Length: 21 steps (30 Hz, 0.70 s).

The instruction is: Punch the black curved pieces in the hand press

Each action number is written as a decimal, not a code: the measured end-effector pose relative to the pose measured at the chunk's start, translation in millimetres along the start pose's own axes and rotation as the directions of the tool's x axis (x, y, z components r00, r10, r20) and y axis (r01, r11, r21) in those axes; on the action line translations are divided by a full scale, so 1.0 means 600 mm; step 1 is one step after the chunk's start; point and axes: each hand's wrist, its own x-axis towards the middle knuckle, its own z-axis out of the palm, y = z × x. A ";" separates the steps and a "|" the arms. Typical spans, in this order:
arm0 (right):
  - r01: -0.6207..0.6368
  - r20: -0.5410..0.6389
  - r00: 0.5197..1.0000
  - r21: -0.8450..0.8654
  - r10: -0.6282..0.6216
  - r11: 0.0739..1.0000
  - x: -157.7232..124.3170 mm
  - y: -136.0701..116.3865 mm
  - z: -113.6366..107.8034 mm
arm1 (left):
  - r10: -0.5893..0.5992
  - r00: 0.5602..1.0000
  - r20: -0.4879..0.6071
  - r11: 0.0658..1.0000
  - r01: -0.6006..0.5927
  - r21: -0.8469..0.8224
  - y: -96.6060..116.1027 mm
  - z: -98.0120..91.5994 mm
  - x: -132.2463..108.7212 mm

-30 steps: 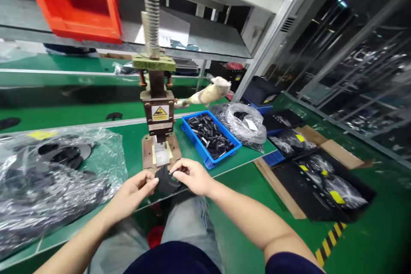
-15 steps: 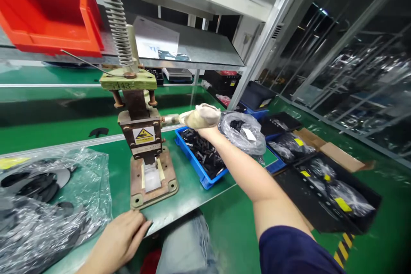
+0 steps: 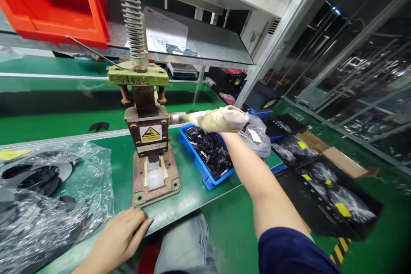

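A hand press (image 3: 149,132) with a tall coil spring and a warning label stands on the green bench. A clear-whitish block (image 3: 155,178) sits in its base, under the ram. From its right side juts a lever (image 3: 177,117), wrapped in pale cloth toward the end. My right hand (image 3: 225,130) is closed on that wrapped lever; the pale covering hides most of its fingers. My left hand (image 3: 123,231) rests at the bench's front edge, by the near corner of the press base. Its fingers are curled together, with a dark bit showing at the thumb tip.
A blue tray (image 3: 205,176) of small black parts sits right of the press. Plastic bags (image 3: 80,180) with flat dark pieces lie at left. A red bin (image 3: 64,30) stands on the shelf above. Black boxes (image 3: 340,197) with bagged parts are at far right.
The wrapped lever and my right hand have shifted right, and more of the wrapping shows. My left hand keeps its place. The view has shifted slightly.
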 end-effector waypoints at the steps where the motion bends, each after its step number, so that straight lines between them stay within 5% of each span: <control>1: 0.020 0.069 0.997 -0.004 -0.020 1.000 -0.021 0.006 0.001 | -0.004 1.000 -0.002 1.000 0.004 -0.002 0.000 0.000 0.000; 5: 0.106 0.347 0.933 0.001 -0.099 0.994 -0.108 0.013 0.015 | -0.013 1.000 -0.011 1.000 0.013 0.003 0.000 0.001 0.000; 8: 0.127 0.416 0.903 -0.027 -0.105 0.992 -0.160 -0.002 0.039 | -0.033 0.999 -0.005 0.999 0.033 0.000 0.001 0.002 -0.001; 14: 0.062 0.313 0.949 -0.076 -0.035 0.995 -0.200 -0.026 0.074 | -0.073 0.997 -0.009 0.997 0.073 0.021 0.005 -0.003 -0.005; 21: -0.046 0.083 0.996 0.120 0.036 0.992 -0.213 -0.011 0.055 | -0.063 0.997 -0.053 0.998 0.064 0.004 0.007 -0.006 -0.004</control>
